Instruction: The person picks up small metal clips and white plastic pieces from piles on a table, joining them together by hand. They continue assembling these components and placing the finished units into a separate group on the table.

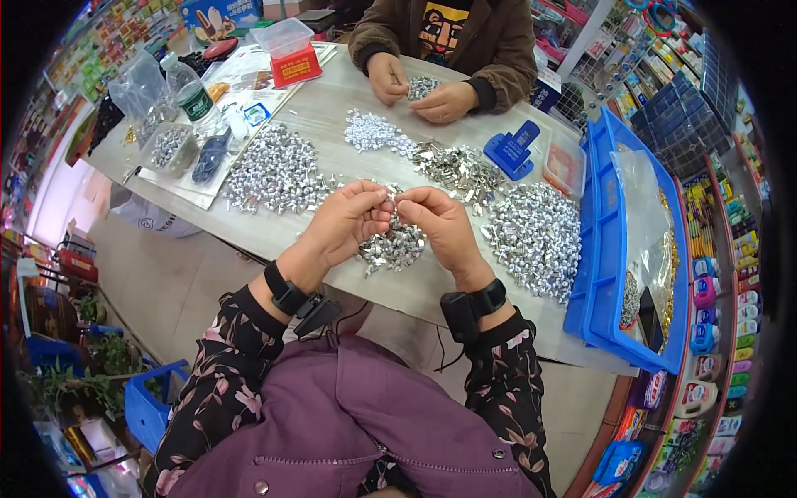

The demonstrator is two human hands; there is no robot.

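My left hand (347,217) and my right hand (442,226) meet over the near middle of the table, fingertips pinched close together. Between them is a small silvery metal piece, too tiny to make out clearly. Just beneath lies a small heap of shiny metal pieces (393,250). A wide pile of silver rivet-like parts (278,170) spreads to the left, and another pile of round silvery parts (533,239) lies to the right. Beyond my hands are flat metal clips (459,172) and a patch of white pieces (375,133).
Across the table (332,95) a person's hands (444,101) handle similar small parts. A blue plastic crate (599,249) stands at the right edge, near a blue holder (512,151) and a clear tub (564,164). A bottle (193,98) and a red box (295,66) stand far left.
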